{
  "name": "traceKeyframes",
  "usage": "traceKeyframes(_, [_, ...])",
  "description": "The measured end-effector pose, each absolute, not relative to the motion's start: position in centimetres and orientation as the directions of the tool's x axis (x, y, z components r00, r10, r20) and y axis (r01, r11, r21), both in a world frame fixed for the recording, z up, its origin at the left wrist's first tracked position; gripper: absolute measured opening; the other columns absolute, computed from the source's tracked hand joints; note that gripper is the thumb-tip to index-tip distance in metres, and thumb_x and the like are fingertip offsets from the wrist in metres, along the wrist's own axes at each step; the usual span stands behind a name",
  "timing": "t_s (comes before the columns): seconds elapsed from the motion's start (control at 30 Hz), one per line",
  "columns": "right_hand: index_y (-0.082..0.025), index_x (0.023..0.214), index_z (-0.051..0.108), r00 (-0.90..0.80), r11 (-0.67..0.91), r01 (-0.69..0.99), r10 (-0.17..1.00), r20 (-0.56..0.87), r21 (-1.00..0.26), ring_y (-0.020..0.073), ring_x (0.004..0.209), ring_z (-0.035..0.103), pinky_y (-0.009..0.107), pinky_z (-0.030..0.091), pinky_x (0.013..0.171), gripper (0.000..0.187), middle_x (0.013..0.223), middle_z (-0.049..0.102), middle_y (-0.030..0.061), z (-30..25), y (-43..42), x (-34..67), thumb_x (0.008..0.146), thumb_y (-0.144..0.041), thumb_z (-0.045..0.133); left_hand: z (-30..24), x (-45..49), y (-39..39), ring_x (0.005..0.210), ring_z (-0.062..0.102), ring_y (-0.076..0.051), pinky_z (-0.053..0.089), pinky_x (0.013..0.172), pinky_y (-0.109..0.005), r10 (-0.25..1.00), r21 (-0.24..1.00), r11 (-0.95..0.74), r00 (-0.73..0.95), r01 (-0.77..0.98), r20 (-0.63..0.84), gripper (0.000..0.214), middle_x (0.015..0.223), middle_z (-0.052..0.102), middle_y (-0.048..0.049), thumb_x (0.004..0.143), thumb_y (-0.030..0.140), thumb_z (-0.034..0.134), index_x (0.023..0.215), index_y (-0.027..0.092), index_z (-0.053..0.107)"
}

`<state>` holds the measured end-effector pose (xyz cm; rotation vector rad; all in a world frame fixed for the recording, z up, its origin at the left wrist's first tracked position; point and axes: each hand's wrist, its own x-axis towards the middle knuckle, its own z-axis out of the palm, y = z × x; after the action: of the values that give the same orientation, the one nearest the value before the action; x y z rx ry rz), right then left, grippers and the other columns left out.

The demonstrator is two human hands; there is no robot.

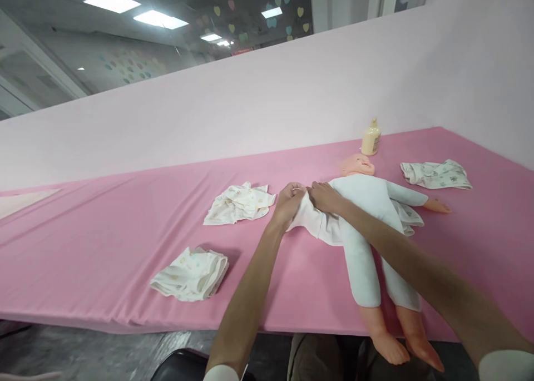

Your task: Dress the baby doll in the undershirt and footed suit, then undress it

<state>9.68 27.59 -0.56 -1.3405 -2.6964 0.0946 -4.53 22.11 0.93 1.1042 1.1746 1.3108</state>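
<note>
A baby doll (367,194) with a white cloth body lies on its back, its head away from me and its bare feet over the table's near edge. White baby clothing (323,225) is spread beside and partly under it. On the left of the doll, my left hand (290,200) is closed, pinching the edge of this clothing and lifting it. Right against it, my right hand (325,196) lies by the doll's shoulder with its fingers curled. What those fingers grip is hidden, and so is the doll's arm on that side.
Two folded printed cloths, one farther (240,203) and one nearer (192,273), lie to the left on the pink-covered table (125,247). Another printed cloth (436,175) is at the right. A yellow pump bottle (371,139) stands behind the doll's head, near the white wall (250,108).
</note>
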Motion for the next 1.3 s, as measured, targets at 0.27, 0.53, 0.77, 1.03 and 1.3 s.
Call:
traceKeyframes(0.27, [-0.017,0.115,0.067,-0.472,0.473,0.881,0.872,0.131,0.023,0.0313,0.111,0.055,0.039,0.042,0.089,0.032,0.115,0.063,0.0181,1.2,29.3,11.9,0.096,-0.018,0.041,0.1,-2.0,19.9,0.077,0.063,-0.014,0.05,0.07,-0.025,0.986,0.985,0.099,0.151,-0.139,-0.077,0.054,0.094,0.067,-0.003,0.076,0.019,0.07,0.124,0.024,0.046])
traceKeyframes(0.53, [-0.009,0.116,0.066,-0.454,0.443,0.89,0.885,0.103,0.112,0.031,0.109,0.059,0.038,0.045,0.085,0.039,0.112,0.065,0.0226,1.8,30.6,12.6,0.091,-0.004,0.037,-1.3,0.1,17.8,0.054,0.041,-0.009,0.035,0.053,-0.022,0.984,0.995,-0.017,0.178,0.097,-0.001,0.03,0.07,0.048,0.0039,0.081,0.025,0.065,0.11,0.025,0.057])
traceKeyframes(0.77, [-0.015,0.119,0.065,-0.432,0.428,0.901,0.899,0.068,0.066,0.0316,0.109,0.062,0.041,0.044,0.088,0.039,0.114,0.067,0.0199,1.5,31.4,13.4,0.09,-0.007,0.04,-2.2,-2.0,20.5,0.091,0.06,-0.02,0.045,0.077,-0.03,0.997,0.931,0.033,-0.083,0.363,-0.003,0.04,0.107,0.061,-0.0087,0.09,0.038,0.056,0.126,0.023,0.05])
traceKeyframes(1.03, [-0.014,0.12,0.062,-0.371,0.372,0.928,0.927,0.049,-0.006,0.0299,0.104,0.065,0.036,0.047,0.082,0.039,0.113,0.067,0.0203,1.6,31.2,13.4,0.088,-0.003,0.041,-4.5,-7.0,23.5,0.116,0.053,-0.034,0.035,0.1,-0.045,0.968,0.341,0.112,-0.181,0.933,0.175,0.012,0.112,0.062,-0.0182,0.087,0.017,0.049,0.094,0.016,0.06])
traceKeyframes(1.3, [-0.009,0.122,0.058,-0.311,0.313,0.949,0.949,0.06,-0.029,0.0298,0.108,0.063,0.036,0.046,0.086,0.039,0.118,0.064,0.0235,1.7,31.2,13.3,0.089,-0.003,0.038,-4.9,-8.3,26.7,0.103,0.061,-0.027,0.044,0.088,-0.035,0.905,0.771,0.16,-0.403,0.616,0.134,0.013,0.097,0.066,-0.0116,0.084,0.014,0.052,0.094,0.018,0.06])
